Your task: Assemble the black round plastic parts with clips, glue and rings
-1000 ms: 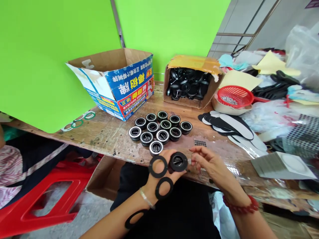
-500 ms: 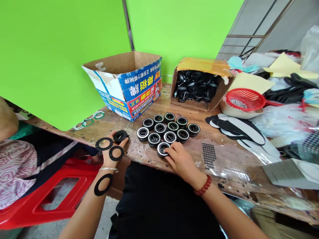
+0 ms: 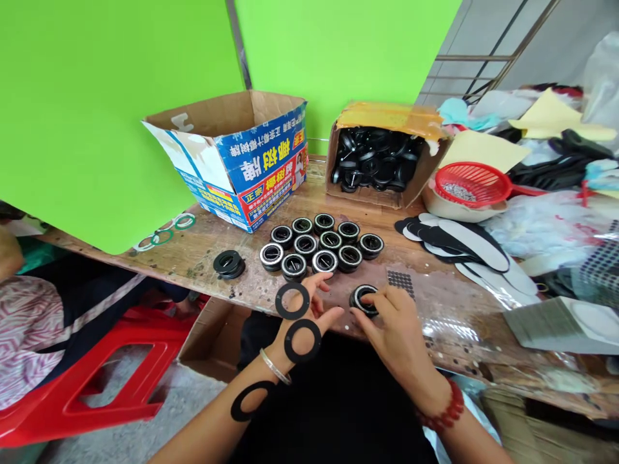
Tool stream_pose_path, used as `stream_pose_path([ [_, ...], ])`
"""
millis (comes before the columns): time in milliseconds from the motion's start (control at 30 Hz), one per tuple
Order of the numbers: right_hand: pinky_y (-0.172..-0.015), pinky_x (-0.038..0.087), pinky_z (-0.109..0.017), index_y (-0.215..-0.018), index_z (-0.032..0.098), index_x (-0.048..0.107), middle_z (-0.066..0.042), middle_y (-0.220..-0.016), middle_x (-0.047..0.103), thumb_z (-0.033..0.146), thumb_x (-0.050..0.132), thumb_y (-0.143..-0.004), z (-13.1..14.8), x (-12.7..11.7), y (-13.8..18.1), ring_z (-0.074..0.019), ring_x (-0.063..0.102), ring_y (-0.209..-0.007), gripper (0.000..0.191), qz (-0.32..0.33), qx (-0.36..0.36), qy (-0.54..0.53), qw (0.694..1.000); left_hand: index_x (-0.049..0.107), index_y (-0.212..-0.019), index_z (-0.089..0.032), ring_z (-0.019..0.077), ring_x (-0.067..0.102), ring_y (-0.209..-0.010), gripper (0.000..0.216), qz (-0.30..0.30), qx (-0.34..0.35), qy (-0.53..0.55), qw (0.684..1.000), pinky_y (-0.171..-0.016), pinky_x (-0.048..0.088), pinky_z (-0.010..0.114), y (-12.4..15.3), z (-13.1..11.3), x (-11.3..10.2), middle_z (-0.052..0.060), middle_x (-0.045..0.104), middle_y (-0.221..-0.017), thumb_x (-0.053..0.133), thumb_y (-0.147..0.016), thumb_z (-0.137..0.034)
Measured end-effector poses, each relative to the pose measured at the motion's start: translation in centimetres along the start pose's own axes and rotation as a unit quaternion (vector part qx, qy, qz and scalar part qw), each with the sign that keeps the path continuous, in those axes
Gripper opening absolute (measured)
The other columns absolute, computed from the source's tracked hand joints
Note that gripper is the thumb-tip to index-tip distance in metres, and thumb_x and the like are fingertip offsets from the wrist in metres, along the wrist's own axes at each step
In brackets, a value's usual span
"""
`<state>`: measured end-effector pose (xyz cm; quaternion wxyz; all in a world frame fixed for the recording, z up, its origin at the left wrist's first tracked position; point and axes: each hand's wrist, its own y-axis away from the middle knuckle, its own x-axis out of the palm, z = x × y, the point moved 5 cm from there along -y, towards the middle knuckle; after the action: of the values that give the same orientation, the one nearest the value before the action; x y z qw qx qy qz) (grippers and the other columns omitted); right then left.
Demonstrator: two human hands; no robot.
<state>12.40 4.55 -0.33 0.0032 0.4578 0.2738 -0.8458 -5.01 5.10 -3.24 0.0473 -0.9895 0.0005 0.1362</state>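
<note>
Fingers spread and empty, my left hand (image 3: 316, 312) hovers over the table's front edge. Flat black rings lie on it: one ring (image 3: 279, 301) by the knuckles, another (image 3: 289, 345) toward the wrist, a third ring (image 3: 236, 408) on the forearm. My right hand (image 3: 399, 328) pinches a round black part with a silvery ring (image 3: 356, 300) at the table edge. Similar round parts (image 3: 305, 245) stand grouped just beyond my hands. To the left sits a separate black round part (image 3: 229, 263), its top plain black without silver.
A blue printed carton (image 3: 232, 187) stands behind; beside it an open box (image 3: 333, 187) lies tipped, full of black parts. At right are a red sieve (image 3: 503, 183), insole-shaped pieces (image 3: 476, 241), a dot sheet (image 3: 401, 281) and a grey stack (image 3: 541, 325). A red stool (image 3: 82, 412) stands left.
My left hand has left the black part at left and moved right. My right hand has drawn one silver-ringed part rightward, away from the group.
</note>
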Motion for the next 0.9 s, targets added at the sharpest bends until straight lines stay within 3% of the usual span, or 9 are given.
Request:
stream_pose_path([
  [133,-0.069,0.046,-0.033,-0.081,0.021,0.064,-0.004,-0.081,0.059,0.022,0.059,-0.092,1.9,-1.5,0.3,-0.0191,0.055,-0.079,0.012,-0.012,0.035,-0.175,0.984,0.051,-0.131,-0.041,0.0174,0.053,-0.067,0.054,0.023,-0.006,-0.029,0.999,-0.064,0.055,0.039,-0.2,-1.6,1.8,0.003,0.06,-0.11,0.065,-0.081,-0.026],
  [300,-0.068,0.047,-0.032,-0.083,0.022,0.067,-0.003,-0.079,0.059,0.016,0.059,-0.091,3.3,-1.9,1.0,-0.018,0.056,-0.078,0.012,-0.009,0.034,-0.229,0.973,0.053,-0.129,-0.038,0.0181,0.055,-0.067,0.051,0.015,0.0,-0.058,0.998,-0.065,0.055,0.04,-0.8,-2.0,2.5,0.004,0.06,-0.108,0.064,-0.081,-0.025],
  [433,-0.071,0.049,-0.034,-0.093,0.021,0.067,-0.005,-0.086,0.06,0.013,0.057,-0.091,3.9,-2.1,1.1,-0.0193,0.056,-0.084,0.014,-0.034,0.004,-0.215,0.976,0.051,-0.131,-0.033,0.0172,0.054,-0.068,0.051,0.007,0.033,-0.073,0.997,-0.07,0.055,0.041,-1.0,-1.7,2.9,0.005,0.058,-0.111,0.063,-0.083,-0.025],
  [567,-0.077,0.05,-0.035,-0.109,0.02,0.066,-0.007,-0.093,0.061,0.008,0.05,-0.093,6.2,-2.7,0.7,-0.0197,0.055,-0.089,0.026,0.013,-0.151,-0.158,0.976,0.055,-0.13,-0.032,0.0191,0.053,-0.071,0.048,0.015,0.063,-0.116,0.991,-0.073,0.053,0.041,-0.8,-2.3,3.2,0.005,0.06,-0.108,0.058,-0.084,-0.022],
  [667,-0.076,0.048,-0.035,-0.098,0.017,0.066,-0.007,-0.088,0.062,0.012,0.045,-0.097,7.4,-3.1,0.6,-0.0192,0.052,-0.083,0.022,0.066,-0.239,-0.098,0.964,0.059,-0.126,-0.032,0.0186,0.052,-0.071,0.048,0.019,0.081,-0.127,0.988,-0.074,0.052,0.04,-0.9,-2.8,3.1,0.004,0.06,-0.108,0.062,-0.08,-0.019],
  [767,-0.074,0.048,-0.035,-0.088,0.016,0.064,-0.008,-0.082,0.061,0.01,0.036,-0.099,7.6,-3.7,1.1,-0.019,0.05,-0.077,0.03,0.078,-0.278,-0.058,0.956,0.06,-0.121,-0.026,0.0142,0.051,-0.067,0.043,0.009,0.029,-0.065,0.997,-0.072,0.052,0.036,-1.4,-1.9,2.8,0.003,0.06,-0.102,0.066,-0.078,-0.021],
  [900,-0.074,0.048,-0.034,-0.096,0.014,0.062,-0.009,-0.085,0.062,0.007,0.037,-0.097,6.9,-4.1,2.2,-0.0199,0.054,-0.079,0.026,0.082,-0.267,-0.053,0.959,0.059,-0.105,-0.02,0.011,0.055,-0.065,0.028,0.036,-0.064,0.052,0.996,-0.064,0.05,0.027,-1.7,0.0,3.2,0.001,0.06,-0.09,0.066,-0.081,-0.033],
])
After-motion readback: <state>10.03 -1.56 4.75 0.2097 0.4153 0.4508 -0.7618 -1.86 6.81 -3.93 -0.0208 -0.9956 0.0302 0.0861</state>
